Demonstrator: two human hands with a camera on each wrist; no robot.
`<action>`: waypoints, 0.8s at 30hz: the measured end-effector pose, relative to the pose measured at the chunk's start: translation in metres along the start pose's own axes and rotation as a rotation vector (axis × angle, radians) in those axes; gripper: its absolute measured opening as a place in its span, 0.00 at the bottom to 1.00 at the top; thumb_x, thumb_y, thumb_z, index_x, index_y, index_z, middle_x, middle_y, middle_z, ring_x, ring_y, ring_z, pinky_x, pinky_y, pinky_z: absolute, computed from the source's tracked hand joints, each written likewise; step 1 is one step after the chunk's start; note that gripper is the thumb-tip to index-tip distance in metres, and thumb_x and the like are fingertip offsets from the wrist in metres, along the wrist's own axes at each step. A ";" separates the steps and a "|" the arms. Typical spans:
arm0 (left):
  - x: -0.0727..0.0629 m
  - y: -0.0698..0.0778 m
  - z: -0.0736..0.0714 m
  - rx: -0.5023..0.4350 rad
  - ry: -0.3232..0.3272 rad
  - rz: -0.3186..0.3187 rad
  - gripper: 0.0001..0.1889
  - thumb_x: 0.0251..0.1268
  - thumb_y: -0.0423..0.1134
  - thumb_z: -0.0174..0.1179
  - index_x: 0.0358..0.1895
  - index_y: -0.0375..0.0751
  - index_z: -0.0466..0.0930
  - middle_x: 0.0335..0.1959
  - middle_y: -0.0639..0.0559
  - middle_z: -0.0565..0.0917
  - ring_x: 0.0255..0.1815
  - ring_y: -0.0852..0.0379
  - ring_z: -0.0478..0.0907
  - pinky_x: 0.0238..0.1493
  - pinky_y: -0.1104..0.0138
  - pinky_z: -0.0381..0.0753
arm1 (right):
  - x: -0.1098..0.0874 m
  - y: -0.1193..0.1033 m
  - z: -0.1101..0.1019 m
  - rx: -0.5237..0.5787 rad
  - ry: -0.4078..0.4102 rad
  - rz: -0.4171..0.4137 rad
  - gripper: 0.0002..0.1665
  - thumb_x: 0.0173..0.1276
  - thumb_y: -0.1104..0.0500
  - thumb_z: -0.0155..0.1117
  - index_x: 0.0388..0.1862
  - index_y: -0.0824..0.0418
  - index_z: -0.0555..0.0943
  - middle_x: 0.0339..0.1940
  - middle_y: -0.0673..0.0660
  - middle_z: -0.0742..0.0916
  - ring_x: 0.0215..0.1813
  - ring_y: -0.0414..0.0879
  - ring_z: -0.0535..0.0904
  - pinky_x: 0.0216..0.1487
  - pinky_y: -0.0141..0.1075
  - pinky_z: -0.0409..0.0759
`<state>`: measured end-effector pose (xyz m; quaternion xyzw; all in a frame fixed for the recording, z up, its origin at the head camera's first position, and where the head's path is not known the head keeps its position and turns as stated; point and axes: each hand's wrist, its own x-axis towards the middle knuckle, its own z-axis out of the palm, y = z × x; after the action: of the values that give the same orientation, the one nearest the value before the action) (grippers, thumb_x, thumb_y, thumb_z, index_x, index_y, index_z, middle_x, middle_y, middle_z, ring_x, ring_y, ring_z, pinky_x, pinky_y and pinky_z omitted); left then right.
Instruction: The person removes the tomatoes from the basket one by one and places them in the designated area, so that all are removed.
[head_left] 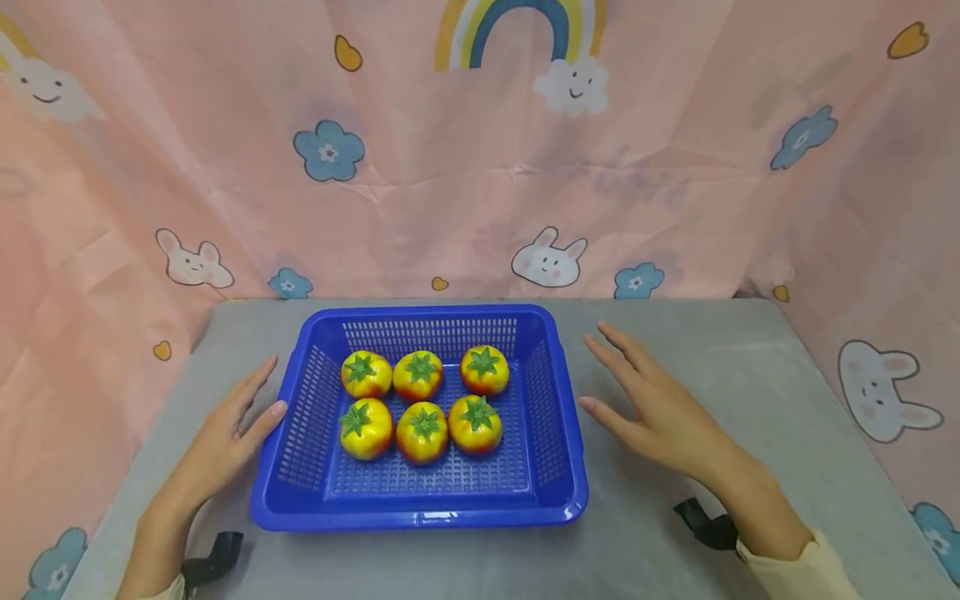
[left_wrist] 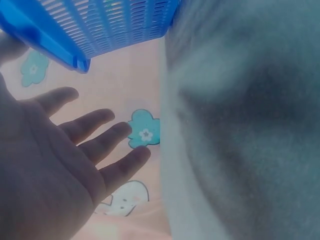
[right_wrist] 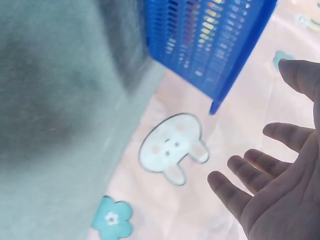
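A blue plastic basket [head_left: 420, 518] with slotted walls stands on the grey tabletop. Inside it sit several yellow-and-red tomatoes [head_left: 367, 446] with green leafy tops, in two rows. My left hand [head_left: 217, 446] is at the basket's left side, fingers spread, thumb close to the rim; whether it touches cannot be told. On the other side, my right hand [head_left: 667, 412] hovers a little apart from the rim with its fingers extended. Both palms face the basket. In the wrist views, the left hand [left_wrist: 55, 160] and right hand [right_wrist: 285, 185] hold nothing.
Grey cloth [head_left: 750, 375] covers the table, which extends to both sides of the basket. A pink printed curtain [head_left: 450, 200] hangs behind the table and along its sides. Black straps [head_left: 213, 560] are worn on the wrists.
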<state>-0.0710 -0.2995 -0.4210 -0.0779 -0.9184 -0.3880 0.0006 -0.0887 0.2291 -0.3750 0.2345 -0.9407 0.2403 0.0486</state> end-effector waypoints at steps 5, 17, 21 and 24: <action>0.001 -0.002 0.003 -0.032 -0.008 0.031 0.37 0.82 0.43 0.55 0.87 0.48 0.51 0.83 0.30 0.62 0.80 0.26 0.63 0.80 0.55 0.73 | 0.008 -0.011 -0.007 -0.010 -0.053 -0.031 0.46 0.76 0.48 0.70 0.86 0.53 0.61 0.87 0.62 0.63 0.82 0.68 0.67 0.70 0.68 0.76; -0.002 -0.014 0.002 -0.275 -0.195 0.003 0.35 0.84 0.39 0.50 0.87 0.45 0.49 0.81 0.29 0.64 0.72 0.78 0.67 0.63 0.88 0.66 | 0.034 -0.042 -0.014 -0.022 -0.201 -0.112 0.44 0.79 0.42 0.64 0.87 0.49 0.60 0.88 0.59 0.63 0.72 0.61 0.80 0.62 0.55 0.87; -0.002 -0.018 0.000 -0.302 -0.208 -0.024 0.36 0.83 0.39 0.49 0.87 0.46 0.45 0.83 0.28 0.61 0.79 0.51 0.69 0.61 0.83 0.71 | 0.044 -0.052 -0.010 -0.009 -0.262 -0.130 0.41 0.79 0.41 0.62 0.85 0.49 0.63 0.87 0.60 0.65 0.73 0.62 0.79 0.66 0.58 0.84; 0.000 -0.019 0.002 -0.357 -0.218 -0.021 0.36 0.83 0.38 0.49 0.87 0.45 0.46 0.82 0.29 0.62 0.76 0.58 0.73 0.61 0.81 0.73 | 0.051 -0.057 -0.008 0.001 -0.292 -0.145 0.39 0.79 0.42 0.63 0.83 0.50 0.67 0.85 0.59 0.68 0.80 0.63 0.73 0.72 0.62 0.79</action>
<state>-0.0734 -0.3110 -0.4363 -0.1088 -0.8305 -0.5337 -0.1165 -0.1077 0.1676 -0.3329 0.3340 -0.9184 0.1999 -0.0715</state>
